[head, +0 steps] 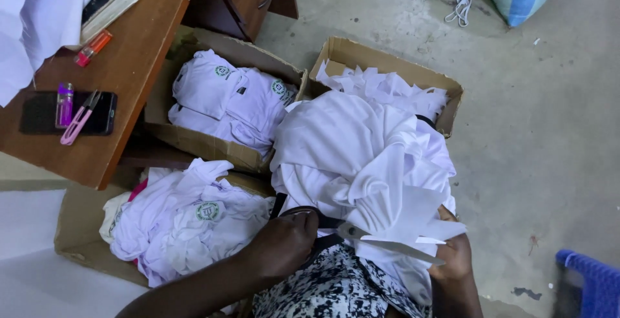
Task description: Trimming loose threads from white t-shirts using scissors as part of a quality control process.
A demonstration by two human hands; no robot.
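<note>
Left hand (281,243) gripping the black handles of large steel scissors (361,237), blades parted around a white fabric strip (420,218). Right hand (455,253) pinching that strip, closed. White cloth heap (349,153) lying on the lap, between cardboard boxes of folded white shirts (226,95).

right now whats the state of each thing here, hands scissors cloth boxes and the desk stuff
left hand: gripping the scissors' black handles
scissors: blades parted, cutting into white cloth
right hand: holding the white cloth by the blades
white cloth: bunched on the lap
far box: open, holds white scraps
middle box: open, holds folded white shirts
near box: open, heaped with shirts
phone: flat on the desk, screen dark
</note>
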